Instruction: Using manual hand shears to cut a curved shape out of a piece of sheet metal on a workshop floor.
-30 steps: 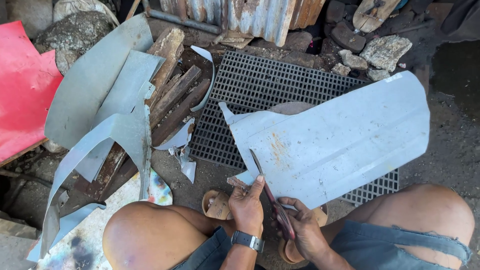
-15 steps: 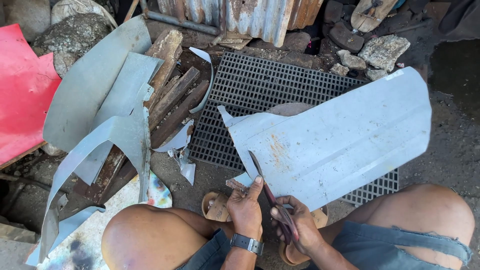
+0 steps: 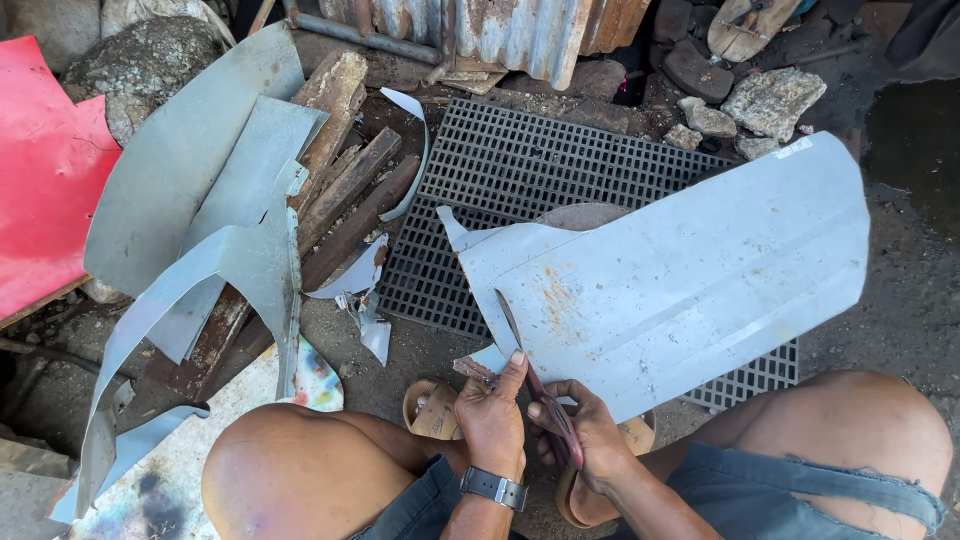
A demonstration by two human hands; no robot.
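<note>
The pale grey sheet-metal panel, curved and faintly ribbed, lies across the black metal floor grating with its near edge just above the person's knees. Compared with a second ago the panel has barely shifted, but the hands have closed in: the left hand now presses its thumb up against the near edge beside the cut, and the right hand is clenched round the dark-handled tin snips, whose blades lie along a slit running in from that edge. The slit looks slightly longer than before, though the blades hide its end, so I cannot be sure. That suggests the cutting is going forward in short bites.

The panel's surface is dull, spotted with rust-orange blotches, and its left end finishes in a jagged, torn tongue. Under the hands sit tan sandals on gritty, dark ground. To the left, thin curled grey offcuts lean over rough brown timber planks; farther left is a smooth red sheet. Beyond the grating lie grey stones and a rusty corrugated iron sheet.
</note>
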